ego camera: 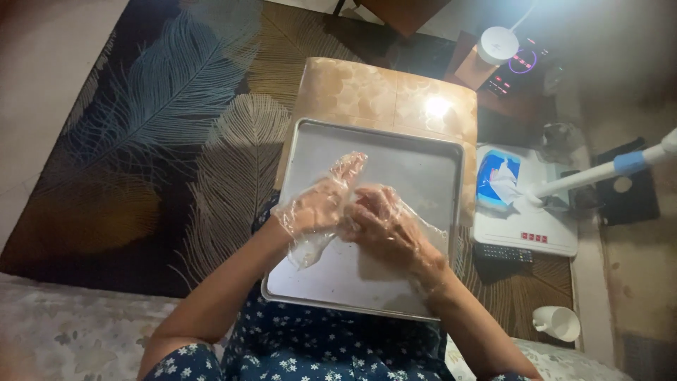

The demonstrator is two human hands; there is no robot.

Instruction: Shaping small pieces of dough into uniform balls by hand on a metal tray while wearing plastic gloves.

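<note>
A bare metal baking tray (395, 152) lies on a small glossy beige table (367, 92) in front of me. Both my hands hover over its near half, each in a loose clear plastic glove. My left hand (314, 208) has its fingers stretched, the glove's fingertips sticking up empty. My right hand (384, 222) meets it at the fingers and pinches the left glove's plastic. Nothing lies in the tray.
A feather-patterned dark rug (162, 134) covers the floor at left. To the right stand a white appliance (525, 226) with a blue packet (493, 176), a remote (502, 252), a white cup (558, 323), a white lamp arm (599, 171) and a lit device (518, 67).
</note>
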